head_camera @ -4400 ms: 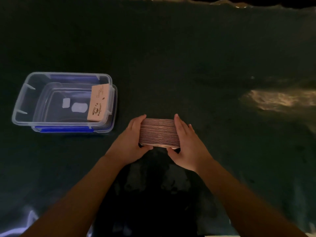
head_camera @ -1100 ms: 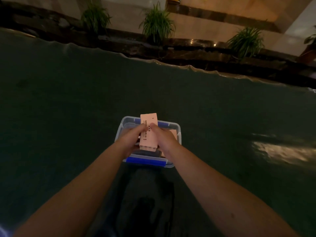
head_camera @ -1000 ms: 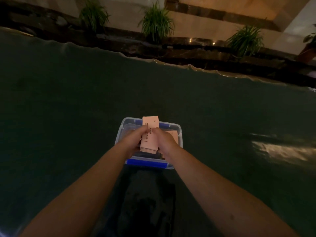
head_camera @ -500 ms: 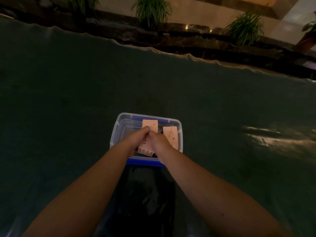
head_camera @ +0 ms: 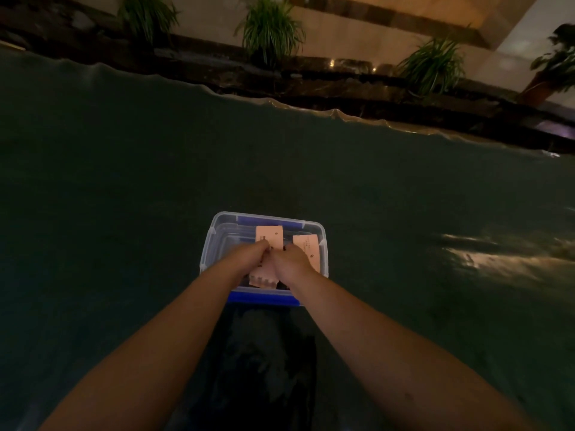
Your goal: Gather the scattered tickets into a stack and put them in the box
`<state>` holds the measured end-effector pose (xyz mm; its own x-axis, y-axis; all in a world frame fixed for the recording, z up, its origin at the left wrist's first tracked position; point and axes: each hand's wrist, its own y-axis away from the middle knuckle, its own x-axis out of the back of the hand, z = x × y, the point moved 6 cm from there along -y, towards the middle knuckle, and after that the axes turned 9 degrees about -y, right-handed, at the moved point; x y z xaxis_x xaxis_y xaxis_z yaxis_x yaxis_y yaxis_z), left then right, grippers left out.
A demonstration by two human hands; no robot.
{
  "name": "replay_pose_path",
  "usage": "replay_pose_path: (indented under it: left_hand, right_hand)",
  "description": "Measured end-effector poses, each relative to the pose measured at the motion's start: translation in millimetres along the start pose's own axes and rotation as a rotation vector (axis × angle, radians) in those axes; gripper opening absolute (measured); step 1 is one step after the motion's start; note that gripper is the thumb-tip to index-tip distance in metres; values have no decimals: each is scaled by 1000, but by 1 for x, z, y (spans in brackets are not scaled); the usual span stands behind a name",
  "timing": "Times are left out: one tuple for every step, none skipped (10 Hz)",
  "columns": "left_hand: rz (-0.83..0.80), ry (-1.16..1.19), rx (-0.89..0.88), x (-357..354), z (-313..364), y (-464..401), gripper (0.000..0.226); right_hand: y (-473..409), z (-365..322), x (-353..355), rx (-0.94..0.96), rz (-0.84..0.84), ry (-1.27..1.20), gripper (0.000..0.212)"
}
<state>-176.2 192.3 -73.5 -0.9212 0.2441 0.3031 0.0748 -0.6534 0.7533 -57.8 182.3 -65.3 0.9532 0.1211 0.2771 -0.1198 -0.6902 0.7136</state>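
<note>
A clear plastic box (head_camera: 208, 244) with blue latches sits on the dark green cloth in front of me. Inside it, my left hand (head_camera: 249, 259) and my right hand (head_camera: 291, 261) grip a pink ticket stack (head_camera: 269, 236) from both sides. The stack's top face shows above my fingers and its striped near edge shows below them. The stack sits low within the box walls. A second pink ticket stack (head_camera: 308, 248) leans against the box's right wall, partly hidden by my right hand.
The dark green cloth (head_camera: 124, 181) covers the table all around the box, with a wavy far edge. Beyond it runs a dark stone ledge with potted plants (head_camera: 267, 29). A light glare (head_camera: 485, 259) lies on the cloth at the right.
Both hands have carried the ticket stack from the cloth over to the box and lowered it inside. The view has tilted up toward the far ledge.
</note>
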Motion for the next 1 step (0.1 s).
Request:
replay_pose_path:
  left_hand:
    - [68,-169,-74,10,13,14,23]
  right_hand:
    - [27,-7,29,107,-58,-126,4]
